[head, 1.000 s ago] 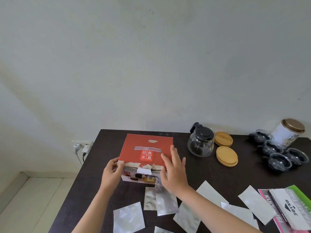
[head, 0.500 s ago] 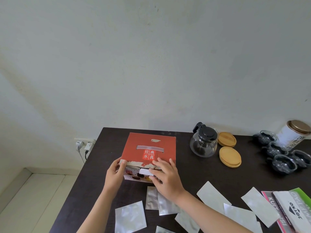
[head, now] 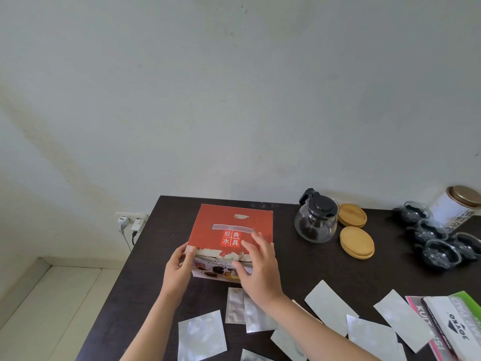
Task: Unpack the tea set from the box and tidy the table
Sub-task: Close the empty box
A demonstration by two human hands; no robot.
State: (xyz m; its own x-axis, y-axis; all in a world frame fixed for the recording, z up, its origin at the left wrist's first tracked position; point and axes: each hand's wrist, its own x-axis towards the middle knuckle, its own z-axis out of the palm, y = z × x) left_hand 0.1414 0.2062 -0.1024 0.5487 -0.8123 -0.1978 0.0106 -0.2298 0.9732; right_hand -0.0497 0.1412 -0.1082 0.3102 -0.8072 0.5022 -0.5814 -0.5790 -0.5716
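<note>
A red tea set box (head: 221,225) with Chinese characters and a torn front edge stands closed on the dark table (head: 299,272). My left hand (head: 178,269) grips its near left corner, thumb on the top edge. Over the near right part of the lid lies my right hand (head: 257,267), fingers straight and spread. To the right stand a glass teapot (head: 316,221) with a black lid, two stacks of wooden coasters (head: 356,242) and several glass cups (head: 440,254) with dark inserts.
Several silver foil packets (head: 201,334) lie scattered along the table's near edge. Booklets and a green pad (head: 453,324) sit at the near right. A white canister with a bronze lid (head: 458,207) stands at the far right. A wall socket (head: 130,222) is left of the table.
My right hand lifted from the box's torn front flap and now lies flat on the lid with straight fingers. The left hand kept its hold on the corner.
</note>
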